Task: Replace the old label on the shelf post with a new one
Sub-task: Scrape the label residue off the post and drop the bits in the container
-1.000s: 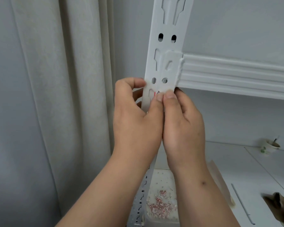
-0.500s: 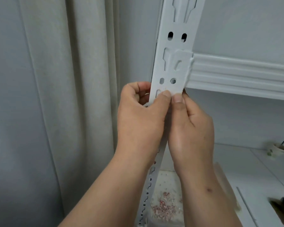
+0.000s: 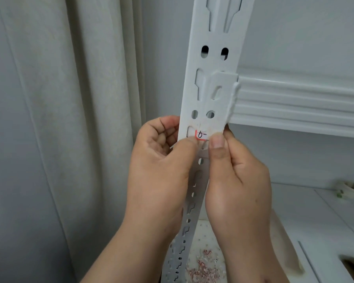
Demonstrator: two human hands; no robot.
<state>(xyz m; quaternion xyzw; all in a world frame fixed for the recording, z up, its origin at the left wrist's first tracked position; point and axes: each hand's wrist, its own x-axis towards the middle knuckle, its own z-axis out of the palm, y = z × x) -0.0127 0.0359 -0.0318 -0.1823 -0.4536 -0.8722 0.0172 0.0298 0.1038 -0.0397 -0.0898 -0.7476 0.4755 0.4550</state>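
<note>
A white slotted shelf post [image 3: 215, 64] rises through the middle of the view. On its face, just below two small holes, lies a small white label [image 3: 201, 135] with a red border and a handwritten "6-"; only its upper left part shows. My left hand [image 3: 161, 164] presses its thumb on the label's lower left edge, fingers curled behind the post. My right hand [image 3: 237, 180] presses its thumb on the label's right side. Both thumbs hide the rest of the label.
A white ribbed shelf beam [image 3: 298, 103] joins the post on the right. A beige curtain [image 3: 70, 119] hangs on the left. Below lie red and white paper scraps [image 3: 202, 266] on a white surface. A small cup [image 3: 353, 186] stands far right.
The view has shifted so the post sits further right. My thumbs have slid down and apart, uncovering the label's red corner and the "6-" writing that was covered before.
</note>
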